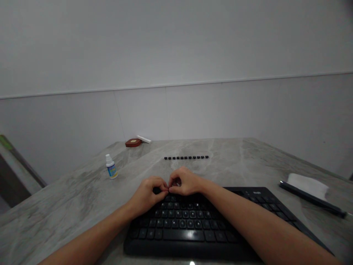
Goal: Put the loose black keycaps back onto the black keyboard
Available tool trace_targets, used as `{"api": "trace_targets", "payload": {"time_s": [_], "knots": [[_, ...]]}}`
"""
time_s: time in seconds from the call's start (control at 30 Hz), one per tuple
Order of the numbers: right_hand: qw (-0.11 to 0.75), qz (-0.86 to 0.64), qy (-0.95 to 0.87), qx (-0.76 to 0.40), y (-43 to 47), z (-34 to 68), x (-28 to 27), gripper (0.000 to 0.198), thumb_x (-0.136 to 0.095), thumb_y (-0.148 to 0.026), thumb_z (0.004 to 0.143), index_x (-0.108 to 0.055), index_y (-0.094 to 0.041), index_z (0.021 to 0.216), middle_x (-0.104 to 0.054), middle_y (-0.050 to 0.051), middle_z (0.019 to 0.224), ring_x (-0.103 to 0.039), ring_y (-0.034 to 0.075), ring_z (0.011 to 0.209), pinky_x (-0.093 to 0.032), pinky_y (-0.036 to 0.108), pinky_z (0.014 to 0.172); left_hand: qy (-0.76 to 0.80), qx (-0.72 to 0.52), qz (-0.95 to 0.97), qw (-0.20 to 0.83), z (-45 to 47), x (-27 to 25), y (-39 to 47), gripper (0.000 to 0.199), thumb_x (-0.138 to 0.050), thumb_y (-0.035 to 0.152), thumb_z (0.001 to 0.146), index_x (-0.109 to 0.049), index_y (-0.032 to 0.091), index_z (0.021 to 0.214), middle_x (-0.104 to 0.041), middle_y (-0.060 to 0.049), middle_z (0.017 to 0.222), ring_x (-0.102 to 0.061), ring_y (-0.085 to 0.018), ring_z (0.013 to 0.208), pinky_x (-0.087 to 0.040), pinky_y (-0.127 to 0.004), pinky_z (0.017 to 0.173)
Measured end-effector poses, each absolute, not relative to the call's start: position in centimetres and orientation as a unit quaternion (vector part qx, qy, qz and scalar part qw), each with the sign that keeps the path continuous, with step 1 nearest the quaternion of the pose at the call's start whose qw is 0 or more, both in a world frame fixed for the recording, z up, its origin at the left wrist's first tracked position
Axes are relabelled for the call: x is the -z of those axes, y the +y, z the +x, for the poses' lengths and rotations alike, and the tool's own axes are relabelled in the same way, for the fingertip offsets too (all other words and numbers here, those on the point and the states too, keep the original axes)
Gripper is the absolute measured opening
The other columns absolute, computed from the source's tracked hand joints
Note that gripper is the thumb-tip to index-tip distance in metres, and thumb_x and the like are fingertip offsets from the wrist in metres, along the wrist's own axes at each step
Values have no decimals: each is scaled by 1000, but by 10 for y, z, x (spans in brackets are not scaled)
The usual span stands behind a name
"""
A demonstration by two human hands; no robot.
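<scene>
A black keyboard point(184, 234) lies in front of me on the grey marbled table. Over its upper left part, my left hand point(149, 193) and my right hand point(185, 181) meet with their fingertips close together. Each hand is closed in a pinch. Between the fingertips there may be a tiny dark piece, too small to make out. My right forearm crosses the keyboard and hides many of its keys. Beyond my hands, several small black keycaps point(186, 158) sit in a straight row on the table.
A small white spray bottle point(111, 168) with a blue and yellow label stands at the left. Near the wall are a reddish-brown case point(133, 142) and a white slab-like item point(144, 139). At the right, a dark stick-like tool point(311, 199) lies against a white cloth point(309, 185).
</scene>
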State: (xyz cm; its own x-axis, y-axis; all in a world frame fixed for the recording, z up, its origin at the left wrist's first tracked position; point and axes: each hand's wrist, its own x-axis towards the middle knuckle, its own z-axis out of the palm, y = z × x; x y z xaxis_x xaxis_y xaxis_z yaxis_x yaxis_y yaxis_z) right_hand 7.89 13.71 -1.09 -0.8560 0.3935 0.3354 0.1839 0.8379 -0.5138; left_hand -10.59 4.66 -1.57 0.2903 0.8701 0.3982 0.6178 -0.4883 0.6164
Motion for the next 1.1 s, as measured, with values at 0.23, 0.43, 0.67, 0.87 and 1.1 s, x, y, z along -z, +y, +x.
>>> {"api": "trace_targets", "payload": {"time_s": [0.23,0.43,0.67,0.87,1.1], "knots": [[205,-156,-936,-240,135,80,9,14,-64,-23,71,-73,-13,78,-64,0,62,-56,9,55,-42,19,54,481,-367,777,177,-107,16,45,11,-63,13,76,-66,18,66,-70,-2,83,-63,-16,82,-46,-27,80],[188,-188,-926,-267,134,79,9,14,-67,-23,68,-72,-14,77,-60,-2,60,-53,8,54,-39,18,51,483,-370,772,183,-106,15,45,10,-64,18,77,-67,18,68,-71,-3,84,-64,-17,81,-48,-29,79],[188,-195,-922,-278,132,78,8,12,-69,-20,65,-71,-14,75,-57,-4,58,-50,7,52,-38,18,50,476,-361,785,164,-105,13,44,12,-62,14,77,-67,18,68,-71,-2,83,-64,-17,82,-47,-29,80],[185,-191,-919,-292,131,79,6,9,-69,-19,67,-71,-14,74,-58,-3,58,-52,8,53,-39,18,52,455,-335,815,127,-104,10,41,15,-58,10,78,-66,18,68,-70,-2,84,-62,-17,83,-46,-30,80],[194,-217,-902,-320,131,75,6,5,-63,-12,72,-67,-13,69,-57,-4,58,-49,8,55,-36,19,54,416,-283,862,56,-104,6,37,12,-56,14,81,-64,19,74,-66,-4,90,-59,-19,88,-45,-33,84]]}}
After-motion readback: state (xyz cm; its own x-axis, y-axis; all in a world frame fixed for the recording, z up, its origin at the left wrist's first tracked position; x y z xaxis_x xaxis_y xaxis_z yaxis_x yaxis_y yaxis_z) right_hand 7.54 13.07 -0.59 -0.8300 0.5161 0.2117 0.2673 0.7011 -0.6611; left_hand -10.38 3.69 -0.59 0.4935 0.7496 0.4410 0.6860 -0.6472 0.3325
